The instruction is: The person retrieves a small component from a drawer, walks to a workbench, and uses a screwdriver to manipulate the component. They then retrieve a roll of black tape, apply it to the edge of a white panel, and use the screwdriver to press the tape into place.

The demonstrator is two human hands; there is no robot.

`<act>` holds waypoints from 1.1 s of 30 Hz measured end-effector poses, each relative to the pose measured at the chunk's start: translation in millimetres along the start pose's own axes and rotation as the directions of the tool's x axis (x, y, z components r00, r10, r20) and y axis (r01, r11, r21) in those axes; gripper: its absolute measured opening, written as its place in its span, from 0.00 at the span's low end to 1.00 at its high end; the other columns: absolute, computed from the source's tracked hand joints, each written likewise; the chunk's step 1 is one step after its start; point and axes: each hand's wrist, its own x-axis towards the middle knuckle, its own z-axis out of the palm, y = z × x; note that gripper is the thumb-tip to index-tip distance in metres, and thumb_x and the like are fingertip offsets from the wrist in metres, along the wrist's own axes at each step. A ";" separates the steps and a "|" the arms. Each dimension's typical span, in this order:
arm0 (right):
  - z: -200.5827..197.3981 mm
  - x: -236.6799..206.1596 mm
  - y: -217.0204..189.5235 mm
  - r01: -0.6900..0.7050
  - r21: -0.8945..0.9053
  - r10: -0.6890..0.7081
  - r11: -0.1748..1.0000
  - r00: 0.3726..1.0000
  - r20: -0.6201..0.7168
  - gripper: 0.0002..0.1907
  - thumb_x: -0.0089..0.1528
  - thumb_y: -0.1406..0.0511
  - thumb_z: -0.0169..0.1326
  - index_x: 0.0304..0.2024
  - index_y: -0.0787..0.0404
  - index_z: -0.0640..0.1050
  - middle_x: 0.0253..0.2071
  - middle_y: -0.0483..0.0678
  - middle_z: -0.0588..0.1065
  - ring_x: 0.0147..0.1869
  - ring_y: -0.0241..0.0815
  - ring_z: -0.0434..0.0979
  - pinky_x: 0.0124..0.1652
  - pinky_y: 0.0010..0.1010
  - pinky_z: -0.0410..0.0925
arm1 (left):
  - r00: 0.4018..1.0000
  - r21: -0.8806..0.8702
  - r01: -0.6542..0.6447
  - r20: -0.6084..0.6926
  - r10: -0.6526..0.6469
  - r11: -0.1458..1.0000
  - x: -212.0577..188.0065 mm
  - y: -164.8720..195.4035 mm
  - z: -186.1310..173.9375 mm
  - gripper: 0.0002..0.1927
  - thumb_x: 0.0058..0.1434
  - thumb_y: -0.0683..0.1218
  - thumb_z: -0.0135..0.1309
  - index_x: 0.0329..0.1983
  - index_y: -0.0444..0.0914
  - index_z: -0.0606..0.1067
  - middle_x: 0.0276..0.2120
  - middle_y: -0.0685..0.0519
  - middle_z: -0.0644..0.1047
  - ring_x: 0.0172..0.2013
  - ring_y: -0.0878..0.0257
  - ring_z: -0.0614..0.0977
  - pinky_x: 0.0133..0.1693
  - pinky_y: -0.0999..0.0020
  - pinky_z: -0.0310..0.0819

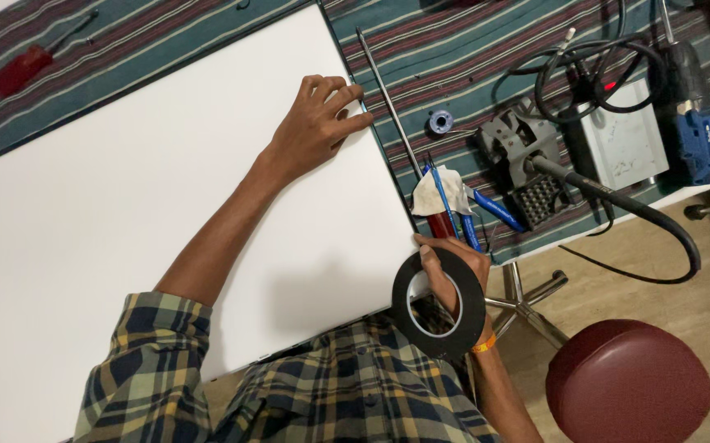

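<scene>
A large white board [125, 197] lies flat across the table. My left hand [315, 123] rests on its far right edge, fingers curled over the rim. My right hand [453, 275] holds a roll of black tape [439, 303] upright near the board's near right corner, with fingers through the roll's hole. An orange band circles my right wrist.
A striped cloth [453, 49] covers the table. On it lie a thin metal rod [388, 102], blue-handled tools and a white rag [441, 193], a soldering stand [519, 148], a white box with black cables [617, 131], a blue drill [699, 131] and a red screwdriver [22, 66]. A dark red stool [630, 381] stands at the lower right.
</scene>
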 end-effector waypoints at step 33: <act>-4.2 -8.6 -6.2 -0.073 0.044 0.073 0.996 0.997 0.001 0.10 0.61 0.67 0.55 0.39 0.67 0.85 0.26 0.53 0.79 0.26 0.40 0.77 0.30 0.32 0.69 | 0.974 -0.428 -0.089 0.153 0.169 0.900 -23.1 128.1 -15.1 0.12 0.57 0.42 0.64 0.45 0.45 0.82 0.53 0.53 0.76 0.56 0.53 0.73 0.60 0.48 0.62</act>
